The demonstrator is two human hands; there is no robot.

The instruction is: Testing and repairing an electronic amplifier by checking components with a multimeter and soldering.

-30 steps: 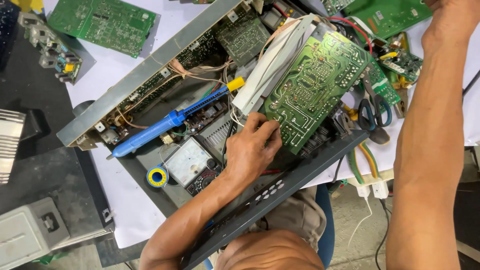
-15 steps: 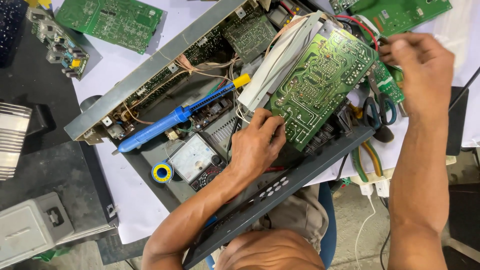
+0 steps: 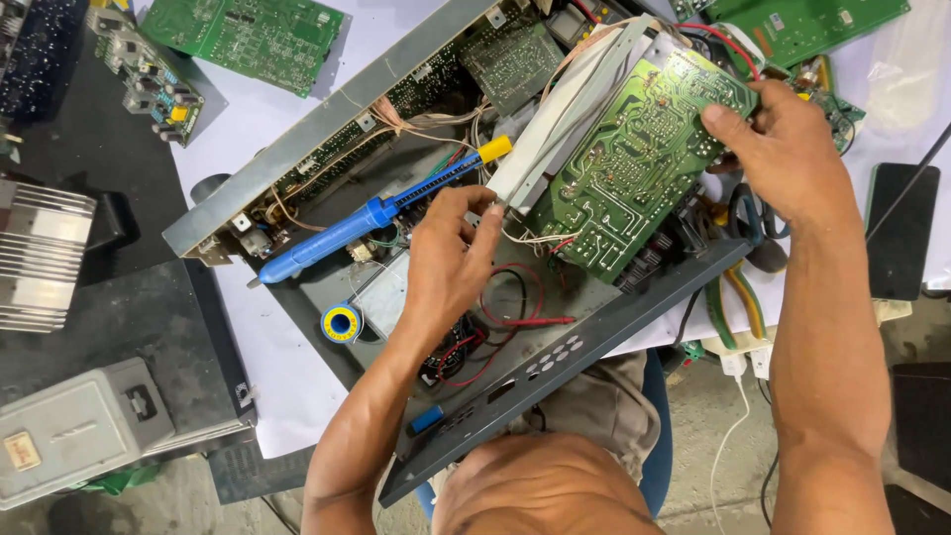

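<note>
An opened grey metal chassis of an electronic device lies across the table. A large green circuit board is tilted up inside it, solder side toward me. My right hand grips the board's right edge. My left hand rests inside the chassis, fingertips pinching at the board's lower left corner by a white metal bracket. Red and black wires loop beneath my left hand. A blue desoldering pump with a yellow tip lies in the chassis.
A yellow-and-blue solder spool sits beside the chassis. Other green boards lie at the back. A finned heatsink and grey box are at the left. Pliers and a black phone lie on the right.
My right hand came down from the top right and took hold of the board's right edge. My left hand slid from the board's lower edge toward its left corner.
</note>
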